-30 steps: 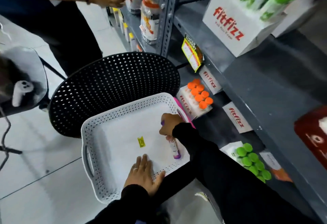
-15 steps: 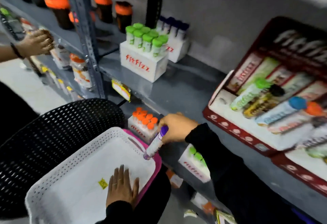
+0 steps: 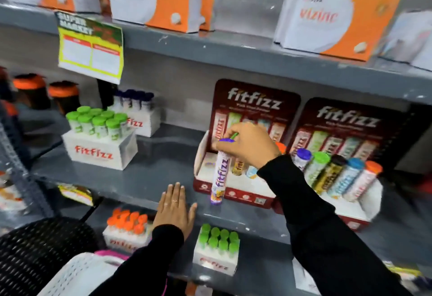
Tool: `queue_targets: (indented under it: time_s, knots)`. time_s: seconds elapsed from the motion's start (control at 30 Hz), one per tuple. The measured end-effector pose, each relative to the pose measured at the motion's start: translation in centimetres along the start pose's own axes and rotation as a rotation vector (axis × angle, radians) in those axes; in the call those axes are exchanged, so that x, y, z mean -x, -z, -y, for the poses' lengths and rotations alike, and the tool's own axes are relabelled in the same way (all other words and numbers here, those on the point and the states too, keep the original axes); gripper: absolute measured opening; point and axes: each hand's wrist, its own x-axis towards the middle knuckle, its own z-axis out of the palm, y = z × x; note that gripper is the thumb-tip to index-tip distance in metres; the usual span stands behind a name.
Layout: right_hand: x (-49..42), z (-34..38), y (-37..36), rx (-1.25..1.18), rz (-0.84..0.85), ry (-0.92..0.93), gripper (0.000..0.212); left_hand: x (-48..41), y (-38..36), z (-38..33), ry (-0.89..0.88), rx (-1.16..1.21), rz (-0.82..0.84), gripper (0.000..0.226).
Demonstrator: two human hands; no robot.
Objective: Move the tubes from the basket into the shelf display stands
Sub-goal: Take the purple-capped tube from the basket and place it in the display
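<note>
My right hand (image 3: 251,145) grips the purple cap end of a white, purple-lettered fitfizz tube (image 3: 219,175). The tube hangs upright in front of the left red fitfizz display stand (image 3: 236,194), with its bottom near the shelf's front edge. That stand holds some tubes, partly hidden by my hand. A second red stand (image 3: 355,216) to the right carries several tubes with purple, green, black, blue and orange caps. My left hand (image 3: 175,207) lies flat, fingers apart, on the front edge of the grey shelf (image 3: 149,179). Only a corner of the white basket (image 3: 77,274) shows at the bottom left.
White fitfizz boxes with green-capped tubes (image 3: 99,141) and dark-capped tubes (image 3: 136,113) stand at the shelf's left. Below are boxes of orange-capped (image 3: 127,232) and green-capped tubes (image 3: 217,249). Orange and white cartons (image 3: 332,22) fill the upper shelf. A black perforated chair back (image 3: 35,253) is bottom left.
My right hand lifted the purple-capped tube out of the basket and carried it up and right to the left red stand. My left hand went from the basket to the shelf edge. My view rose.
</note>
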Motion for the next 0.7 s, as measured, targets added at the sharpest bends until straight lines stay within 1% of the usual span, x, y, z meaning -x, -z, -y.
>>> queue_targets:
  time_s: [0.07,0.13,0.2,0.27,0.37,0.4,0.47,0.5,0.63,0.7]
  knots:
    - [-0.6,-0.5,0.1,-0.036,-0.075,-0.037,0.034,-0.7,-0.4,-0.2,0.017,-0.054,0.015,0.129]
    - [-1.4,-1.0,0.0,-0.066,-0.148,-0.070,0.034,-1.0,-0.6,-0.2,0.024,-0.079,0.012,0.132]
    - [-2.1,-1.2,-0.6,-0.070,-0.213,-0.082,0.032,-1.0,-0.8,0.0,0.028,-0.095,0.009,0.131]
    - [-2.7,-1.2,-1.4,-0.019,-0.244,-0.074,0.031,-1.0,-0.9,0.1,0.027,-0.103,0.007,0.125]
    - [-3.3,-1.3,-3.0,0.095,-0.211,-0.068,0.034,-1.1,-0.9,0.1,0.024,-0.087,-0.004,0.122]
    - [-3.4,-1.4,-3.6,0.122,-0.183,-0.078,0.036,-1.1,-0.9,0.1,0.021,-0.078,0.000,0.112]
    - [-3.5,-1.6,-4.5,0.170,-0.132,-0.091,0.040,-1.1,-0.9,0.2,0.021,-0.094,0.026,0.079]
    - [-3.6,-1.6,-4.7,0.192,-0.119,-0.087,0.041,-1.1,-1.0,0.2,0.025,-0.096,0.039,0.071]
    - [-4.3,-1.5,-4.9,0.259,-0.083,-0.044,0.034,-1.1,-0.9,0.1,0.021,-0.106,0.045,0.067]
    - [-4.7,-1.4,-5.1,0.320,-0.100,-0.029,0.033,-1.1,-1.0,0.1,0.019,-0.113,0.054,0.067]
